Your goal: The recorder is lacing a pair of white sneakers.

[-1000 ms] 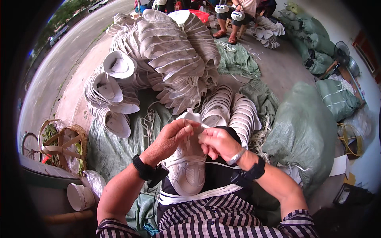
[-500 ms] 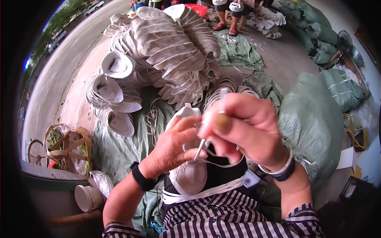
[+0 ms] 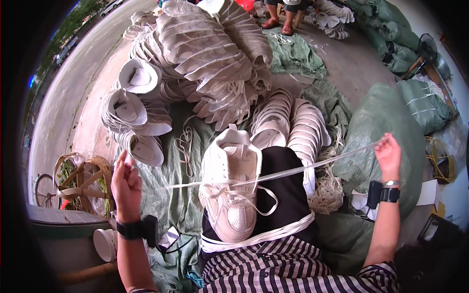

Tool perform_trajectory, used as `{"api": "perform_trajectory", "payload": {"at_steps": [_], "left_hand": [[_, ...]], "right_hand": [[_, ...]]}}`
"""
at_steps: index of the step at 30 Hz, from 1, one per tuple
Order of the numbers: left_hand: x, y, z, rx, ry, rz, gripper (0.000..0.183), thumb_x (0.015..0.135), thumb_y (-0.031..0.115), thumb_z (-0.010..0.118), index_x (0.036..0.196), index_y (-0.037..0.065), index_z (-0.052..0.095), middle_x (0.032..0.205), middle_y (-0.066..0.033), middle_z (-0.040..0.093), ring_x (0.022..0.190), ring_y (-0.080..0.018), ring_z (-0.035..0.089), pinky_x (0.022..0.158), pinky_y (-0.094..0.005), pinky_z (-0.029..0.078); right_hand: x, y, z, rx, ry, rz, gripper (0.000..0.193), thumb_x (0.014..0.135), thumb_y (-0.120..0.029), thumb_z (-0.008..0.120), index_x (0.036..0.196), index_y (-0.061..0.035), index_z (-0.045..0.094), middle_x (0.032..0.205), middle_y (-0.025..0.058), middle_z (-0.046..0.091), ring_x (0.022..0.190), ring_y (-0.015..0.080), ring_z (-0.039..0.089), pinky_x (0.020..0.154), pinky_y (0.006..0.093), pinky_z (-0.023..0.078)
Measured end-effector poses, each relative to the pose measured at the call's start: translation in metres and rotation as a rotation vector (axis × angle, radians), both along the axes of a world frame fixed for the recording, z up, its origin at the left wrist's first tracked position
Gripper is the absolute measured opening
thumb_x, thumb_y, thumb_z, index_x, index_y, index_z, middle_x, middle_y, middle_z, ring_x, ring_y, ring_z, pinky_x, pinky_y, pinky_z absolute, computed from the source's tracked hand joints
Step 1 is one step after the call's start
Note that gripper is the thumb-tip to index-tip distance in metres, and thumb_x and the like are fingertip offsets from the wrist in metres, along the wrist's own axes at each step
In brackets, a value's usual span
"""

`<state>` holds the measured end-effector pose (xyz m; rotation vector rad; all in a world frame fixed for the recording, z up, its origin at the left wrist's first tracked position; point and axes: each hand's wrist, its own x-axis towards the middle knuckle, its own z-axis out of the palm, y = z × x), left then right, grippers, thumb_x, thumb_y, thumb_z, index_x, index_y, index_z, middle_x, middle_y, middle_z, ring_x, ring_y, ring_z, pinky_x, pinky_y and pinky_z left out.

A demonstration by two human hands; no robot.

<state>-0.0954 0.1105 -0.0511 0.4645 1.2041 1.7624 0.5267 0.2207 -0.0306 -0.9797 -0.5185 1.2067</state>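
Observation:
A white sneaker (image 3: pixel 229 195) rests on my lap, toe toward me, its heel loop and opening facing away. Out to the right, my right hand (image 3: pixel 389 156) pinches one end of a white shoelace (image 3: pixel 322 163), stretched taut from the shoe's upper eyelets. The other lace end runs leftward from the shoe and stops short of my left hand (image 3: pixel 128 188). That hand is raised at the left, fingers loosely bent and apart, with nothing visible in it. A lace loop hangs by the shoe's right side. White laces (image 3: pixel 264 239) lie in a bundle across my lap.
Stacked white shoe uppers (image 3: pixel 205 53) pile up ahead, with more stacks (image 3: pixel 271 117) just beyond my knees. A full green sack (image 3: pixel 383 132) bulges at right, beside a heap of laces (image 3: pixel 327 193). A woven basket (image 3: pixel 85 180) and white bucket (image 3: pixel 105 244) stand left.
Both hands have swung apart from over the shoe, left hand outward left, right hand far right. The right hand has drawn the shoelace out straight. The sneaker is now uncovered on my lap.

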Motion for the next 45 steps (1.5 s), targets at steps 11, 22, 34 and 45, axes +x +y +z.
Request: {"api": "perform_trajectory", "payload": {"at_steps": [11, 22, 34, 45], "left_hand": [[0.162, -0.010, 0.032, 0.161, 1.702, -0.732, 0.025, 0.071, 0.019, 0.073, 0.093, 0.011, 0.066, 0.069, -0.0031, 0.063, 0.061, -0.0201, 0.059, 0.058, -0.0319, 0.048], [0.160, 0.002, 0.042, 0.219, 1.902, -0.889, 0.021, 0.077, 0.028, 0.067, 0.086, 0.010, 0.060, 0.066, -0.0056, 0.061, 0.065, -0.0242, 0.061, 0.060, -0.0351, 0.048], [0.139, -0.016, -0.022, -0.150, 0.644, -0.655, 0.024, 0.084, 0.009, 0.066, 0.100, 0.001, 0.050, 0.076, 0.0012, 0.057, 0.069, -0.0047, 0.050, 0.064, -0.0181, 0.042], [0.129, -0.018, -0.023, -0.175, 1.113, -0.452, 0.009, 0.088, 0.010, 0.057, 0.087, 0.003, 0.051, 0.072, 0.0002, 0.052, 0.059, -0.0068, 0.041, 0.053, -0.0235, 0.037]], "right_hand": [[-0.226, -0.045, -0.019, 0.158, -0.829, 1.045, 0.013, 0.093, -0.013, 0.047, 0.092, -0.0005, 0.051, 0.071, 0.0143, 0.062, 0.048, 0.0194, 0.057, 0.046, 0.0295, 0.044], [-0.194, -0.016, -0.036, -0.211, -0.062, 0.879, 0.005, 0.088, -0.012, 0.057, 0.091, -0.0078, 0.056, 0.071, -0.0059, 0.050, 0.045, -0.0011, 0.037, 0.036, 0.0128, 0.026], [-0.090, -0.031, -0.076, -0.353, -0.706, 0.404, 0.023, 0.090, -0.022, 0.056, 0.098, -0.0006, 0.061, 0.060, 0.0020, 0.056, 0.037, 0.0054, 0.044, 0.032, 0.0189, 0.030], [-0.234, -0.118, -0.012, 0.258, -0.848, 1.098, 0.024, 0.095, -0.021, 0.048, 0.090, 0.0002, 0.059, 0.066, 0.0024, 0.060, 0.049, 0.0072, 0.055, 0.045, 0.0206, 0.043]]}}
